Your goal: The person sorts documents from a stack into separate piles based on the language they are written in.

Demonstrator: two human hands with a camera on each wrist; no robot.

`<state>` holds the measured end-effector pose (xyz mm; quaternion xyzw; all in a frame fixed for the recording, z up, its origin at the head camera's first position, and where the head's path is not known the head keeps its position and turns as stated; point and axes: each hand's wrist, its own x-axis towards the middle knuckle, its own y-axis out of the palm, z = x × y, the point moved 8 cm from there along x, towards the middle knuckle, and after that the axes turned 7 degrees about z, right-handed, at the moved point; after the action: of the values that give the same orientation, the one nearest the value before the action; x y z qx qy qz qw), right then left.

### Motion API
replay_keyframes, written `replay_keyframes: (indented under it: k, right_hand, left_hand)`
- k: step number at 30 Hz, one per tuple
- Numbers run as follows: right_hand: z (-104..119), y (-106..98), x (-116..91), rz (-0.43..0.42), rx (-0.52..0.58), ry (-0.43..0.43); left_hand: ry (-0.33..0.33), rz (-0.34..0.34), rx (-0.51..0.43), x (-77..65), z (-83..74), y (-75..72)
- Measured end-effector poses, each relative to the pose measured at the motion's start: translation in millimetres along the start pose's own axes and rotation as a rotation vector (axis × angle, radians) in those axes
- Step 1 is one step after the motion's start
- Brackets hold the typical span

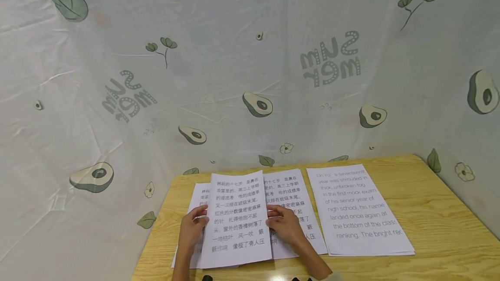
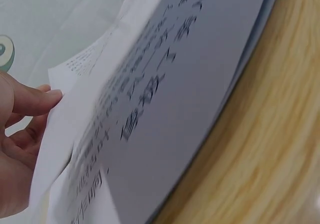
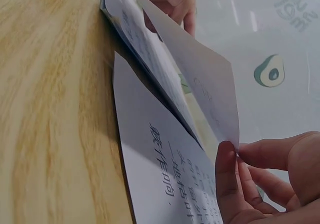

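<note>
Avocado-print cloth behind a wood-grain table. Left hand pinches a Chinese-text sheet at 9 o'clock, right hand at 3, held over similar pages. English-text sheets sit farther toward 3. Sheet's probably light, floppy, crease-prone, so I'd grip the sides gently.

The left forearm rose almost straight, while the right forearm slanted inward. The left grip pinched, thumb against bent fingers; the right grip pinched too, palm facing inward, its remaining fingers loosely curled.
</note>
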<state>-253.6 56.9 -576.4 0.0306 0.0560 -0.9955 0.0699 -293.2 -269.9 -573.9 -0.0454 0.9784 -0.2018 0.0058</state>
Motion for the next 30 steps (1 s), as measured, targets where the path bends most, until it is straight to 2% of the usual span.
replay_keyframes:
  k: [7, 20, 24, 30]
  right_hand:
    - [0.4, 14.5, 2.7, 0.029, 0.014, -0.027]
    - [6.8, 44.4, 12.2, 0.052, -0.028, -0.092]
    - [9.6, 52.1, 16.4, 0.042, -0.054, -0.124]
    - [13.9, 60.8, 20.2, 0.012, -0.123, -0.139]
  left_hand:
    - [-0.03, -0.014, 0.015, 1.4, 11.3, -12.6]
    - [-0.041, -0.018, 0.053, 3.4, 19.0, -42.0]
    - [-0.047, -0.02, 0.083, 5.9, 20.5, -50.5]
    - [-0.092, -0.042, 0.107, 10.0, 29.3, -57.6]
